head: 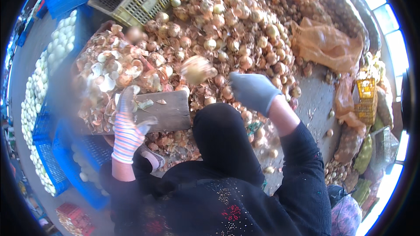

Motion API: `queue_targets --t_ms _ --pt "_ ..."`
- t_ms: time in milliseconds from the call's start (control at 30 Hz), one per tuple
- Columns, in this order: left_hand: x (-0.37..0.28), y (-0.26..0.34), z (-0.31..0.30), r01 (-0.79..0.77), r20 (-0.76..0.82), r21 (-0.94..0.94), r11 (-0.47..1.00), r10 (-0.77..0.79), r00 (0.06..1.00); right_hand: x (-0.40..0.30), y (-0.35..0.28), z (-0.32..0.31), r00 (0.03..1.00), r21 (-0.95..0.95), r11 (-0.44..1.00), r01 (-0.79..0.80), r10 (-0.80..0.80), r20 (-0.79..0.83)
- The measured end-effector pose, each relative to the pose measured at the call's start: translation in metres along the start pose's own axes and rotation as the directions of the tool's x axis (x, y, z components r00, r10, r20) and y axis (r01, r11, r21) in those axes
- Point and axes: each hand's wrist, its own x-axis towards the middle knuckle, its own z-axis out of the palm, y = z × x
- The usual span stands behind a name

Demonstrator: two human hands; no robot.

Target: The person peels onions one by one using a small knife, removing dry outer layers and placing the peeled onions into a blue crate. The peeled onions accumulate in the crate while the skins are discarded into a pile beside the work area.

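Observation:
My left hand (pixel 129 129), in a striped glove, is over the left part of a grey wooden board (pixel 167 111). Its thumb stands apart from the fingers and nothing shows in its grip. To the right, my right hand (pixel 254 91), in a grey glove, is above the heap of onions with its fingers curled. Whether it holds anything is hidden. A motion-blurred onion (pixel 197 69) appears between the hands, touching neither, beyond the board. Loose onion skins (pixel 108 72) are piled beside and beyond my left hand. Small peel scraps (pixel 145 104) lie on the board.
Unpeeled onions (pixel 244 36) cover the floor ahead. A yellow plastic crate (pixel 141 3) stands at the far left of the heap. Blue crates (pixel 49 157) and peeled white onions (pixel 39 82) line the left. An orange mesh sack (pixel 325 44) and a yellow basket (pixel 366 105) are at right.

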Motion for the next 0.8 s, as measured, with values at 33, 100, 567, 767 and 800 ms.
queue_targets --t_ms 33,100,567,767,800 --pt "0.003 0.013 -0.001 0.019 -0.053 -0.127 0.992 -0.026 0.998 0.014 -0.030 -0.020 0.995 -0.033 0.995 0.091 -0.090 0.032" --pt "-0.001 0.023 -0.019 0.018 -0.082 0.224 0.974 0.000 0.997 0.036 -0.099 -0.053 0.983 -0.010 0.995 0.096 -0.093 0.156" --pt "-0.075 -0.068 -0.056 -0.221 -0.084 -0.954 -0.202 -0.527 0.846 0.100 -0.241 -0.006 0.945 0.339 0.883 0.325 -0.319 -0.075" --pt "-0.076 -0.066 -0.062 -0.171 -0.061 -0.972 -0.164 -0.523 0.850 0.125 -0.293 0.016 0.907 0.182 0.893 0.412 -0.381 -0.180" --pt "-0.075 -0.066 -0.063 -0.164 -0.059 -0.975 -0.148 -0.539 0.840 0.129 -0.296 0.014 0.898 0.133 0.894 0.427 -0.402 -0.180"
